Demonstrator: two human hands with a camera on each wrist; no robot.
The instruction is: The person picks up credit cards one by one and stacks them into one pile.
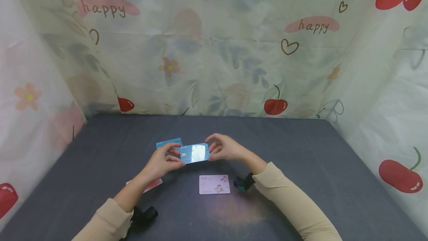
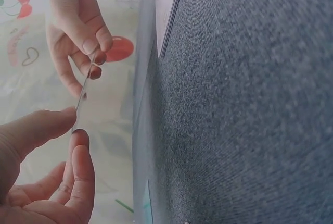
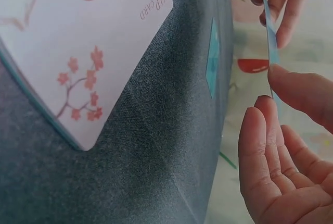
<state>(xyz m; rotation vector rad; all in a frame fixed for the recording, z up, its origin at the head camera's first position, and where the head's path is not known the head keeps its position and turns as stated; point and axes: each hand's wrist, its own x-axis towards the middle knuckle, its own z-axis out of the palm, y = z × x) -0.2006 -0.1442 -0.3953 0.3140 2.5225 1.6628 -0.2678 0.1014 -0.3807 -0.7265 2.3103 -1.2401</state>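
A light blue bank card with a chip and a bright glare on its face is held up between my two hands. My left hand pinches its left end between thumb and fingers. My right hand pinches the opposite end. Seen edge-on, the card appears as a thin line above the table in the left wrist view. Another blue card lies behind it on the table, partly covered by my left fingers. Nearer to me, a small stack of pink VIP cards lies flat, with cherry blossoms on the top one.
A red and pink card lies partly under my left forearm. The table has a dark grey cloth top. Pale printed curtains with cherries hang behind it and on both sides. Black wrist cameras are strapped below the sleeves.
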